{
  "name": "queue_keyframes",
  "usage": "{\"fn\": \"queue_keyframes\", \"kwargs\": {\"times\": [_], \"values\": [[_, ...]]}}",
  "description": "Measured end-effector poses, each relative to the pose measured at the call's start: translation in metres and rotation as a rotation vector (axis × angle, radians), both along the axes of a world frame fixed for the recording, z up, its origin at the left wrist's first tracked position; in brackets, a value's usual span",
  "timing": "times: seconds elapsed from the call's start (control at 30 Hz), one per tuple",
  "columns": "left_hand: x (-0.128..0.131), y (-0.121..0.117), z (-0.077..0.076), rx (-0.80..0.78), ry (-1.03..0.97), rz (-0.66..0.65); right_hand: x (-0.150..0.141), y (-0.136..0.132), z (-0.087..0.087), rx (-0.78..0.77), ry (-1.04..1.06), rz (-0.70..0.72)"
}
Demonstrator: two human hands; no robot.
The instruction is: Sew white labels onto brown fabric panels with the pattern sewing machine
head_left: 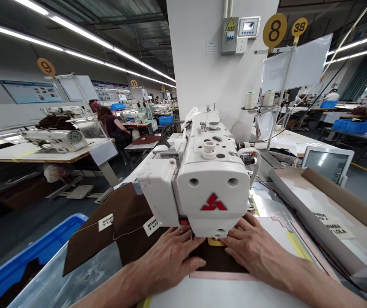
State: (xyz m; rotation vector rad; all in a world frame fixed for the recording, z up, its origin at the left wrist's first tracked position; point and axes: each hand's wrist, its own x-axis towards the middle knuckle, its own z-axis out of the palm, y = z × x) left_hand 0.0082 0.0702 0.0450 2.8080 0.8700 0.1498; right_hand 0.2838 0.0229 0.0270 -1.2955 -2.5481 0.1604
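A white sewing machine (213,188) with a red emblem stands straight ahead of me, its head over a piece of dark brown fabric (222,262). My left hand (173,254) lies flat on the fabric at the left of the machine head, thumb apart from the fingers. On the right, my right hand (250,244) rests on the cloth with fingers stretched, their tips partly behind the head. A yellow plate (216,242) shows under the head; the needle is hidden. More brown fabric (96,233) lies leftward, bearing white printed labels (106,222) with trailing threads.
At right, an open cardboard box (363,218) holds white labels (340,230). A tablet-like screen (327,161) stands behind it. A blue bin (51,239) sits low at left. Thread cones (250,100) stand behind the machine. A seated person (112,126) works further back.
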Motion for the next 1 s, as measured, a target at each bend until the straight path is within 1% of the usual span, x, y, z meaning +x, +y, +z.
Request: {"fn": "queue_keyframes", "kwargs": {"times": [0.27, 0.4, 0.47, 0.57, 0.63, 0.7, 0.8, 0.9, 1.0], "values": [[-0.004, -0.004, -0.008, 0.02, 0.0, 0.005, -0.002, -0.004, 0.004, -0.009, -0.039, 0.021], [-0.003, -0.003, -0.008, 0.04, -0.001, -0.003, -0.001, -0.007, 0.002, -0.019, -0.041, 0.006], [-0.002, -0.003, -0.007, 0.051, 0.0, -0.008, 0.001, -0.007, 0.0, 0.004, -0.031, 0.0], [-0.002, -0.003, -0.006, 0.064, 0.006, -0.016, 0.006, -0.009, -0.006, 0.073, -0.023, -0.026], [-0.007, -0.004, -0.006, 0.068, 0.012, -0.017, 0.011, -0.012, -0.012, 0.123, -0.03, -0.033], [-0.018, -0.006, -0.008, 0.081, 0.028, -0.026, 0.017, -0.017, -0.018, 0.192, -0.052, -0.03], [-0.044, -0.01, -0.011, 0.115, 0.036, -0.048, 0.024, -0.028, -0.024, 0.329, -0.127, -0.037], [-0.067, -0.018, -0.013, 0.121, 0.021, -0.047, 0.028, -0.036, -0.02, 0.451, -0.206, 0.006], [-0.078, -0.024, -0.012, 0.121, 0.048, -0.029, 0.025, -0.038, -0.009, 0.579, -0.269, 0.102]]}}
